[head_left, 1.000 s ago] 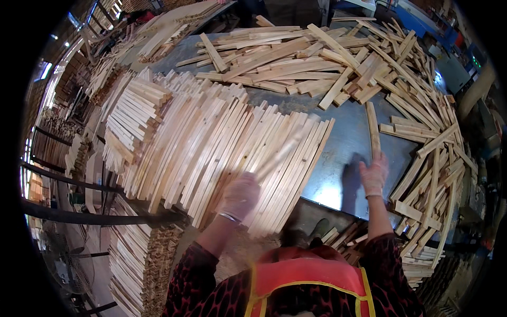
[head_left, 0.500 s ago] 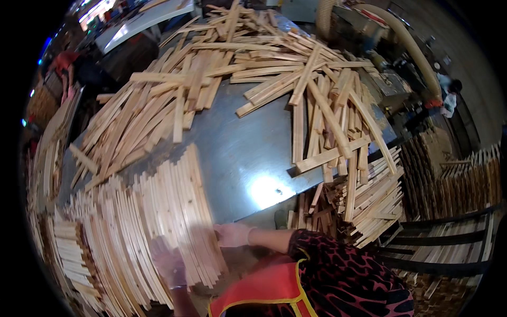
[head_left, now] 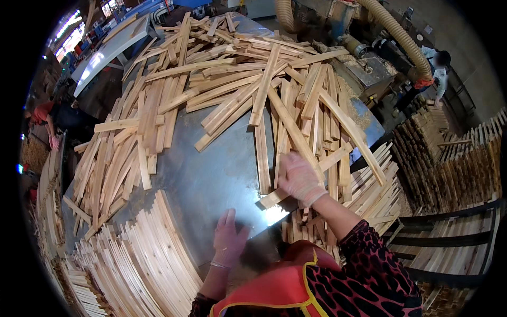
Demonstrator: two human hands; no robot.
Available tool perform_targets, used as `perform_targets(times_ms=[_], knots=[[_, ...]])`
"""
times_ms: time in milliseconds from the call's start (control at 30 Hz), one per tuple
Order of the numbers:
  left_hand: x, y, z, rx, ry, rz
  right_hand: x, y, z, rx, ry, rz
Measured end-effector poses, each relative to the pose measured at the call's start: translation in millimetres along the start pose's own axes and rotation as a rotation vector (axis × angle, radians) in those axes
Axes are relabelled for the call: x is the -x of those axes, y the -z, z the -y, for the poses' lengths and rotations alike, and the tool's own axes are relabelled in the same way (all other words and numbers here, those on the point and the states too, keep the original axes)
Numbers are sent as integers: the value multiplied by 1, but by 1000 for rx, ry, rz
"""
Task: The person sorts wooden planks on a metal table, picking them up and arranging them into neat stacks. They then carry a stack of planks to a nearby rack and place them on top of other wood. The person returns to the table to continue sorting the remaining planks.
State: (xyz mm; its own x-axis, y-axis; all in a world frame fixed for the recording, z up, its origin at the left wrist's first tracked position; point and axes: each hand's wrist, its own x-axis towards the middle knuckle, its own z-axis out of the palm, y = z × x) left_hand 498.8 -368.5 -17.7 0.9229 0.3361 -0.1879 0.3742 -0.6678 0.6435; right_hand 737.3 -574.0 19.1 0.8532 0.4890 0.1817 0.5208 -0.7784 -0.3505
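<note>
My right hand (head_left: 301, 180), in a thin pale glove, is closed over a short wooden slat (head_left: 273, 199) that lies crosswise at the table's right front edge. Its fingers curl down among the loose slats there, so the fingertips are partly hidden. My left hand (head_left: 229, 242), gloved too, hovers by the near edge of the metal table (head_left: 203, 169) with thumb and fingers apart and nothing in it. Left of that hand stands a tight row of slats (head_left: 158, 240), set side by side.
Jumbled slats (head_left: 119, 158) cover the table's left side, with more heaped at its back and right. Stacked slats (head_left: 377, 198) stand below the right edge. A ribbed hose (head_left: 396, 34) hangs over machinery at back right. One person (head_left: 441, 79) is far right, another (head_left: 45, 113) far left.
Both hands have left the row of slats. My right hand has reached forward and right to the loose slats; my left has moved right, over the table's near edge. The view has shifted too.
</note>
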Motion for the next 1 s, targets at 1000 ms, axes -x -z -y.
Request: perform_targets(times_ms=[1000], knots=[[229, 155, 294, -622, 468, -696, 37, 11, 51, 481, 142, 622]])
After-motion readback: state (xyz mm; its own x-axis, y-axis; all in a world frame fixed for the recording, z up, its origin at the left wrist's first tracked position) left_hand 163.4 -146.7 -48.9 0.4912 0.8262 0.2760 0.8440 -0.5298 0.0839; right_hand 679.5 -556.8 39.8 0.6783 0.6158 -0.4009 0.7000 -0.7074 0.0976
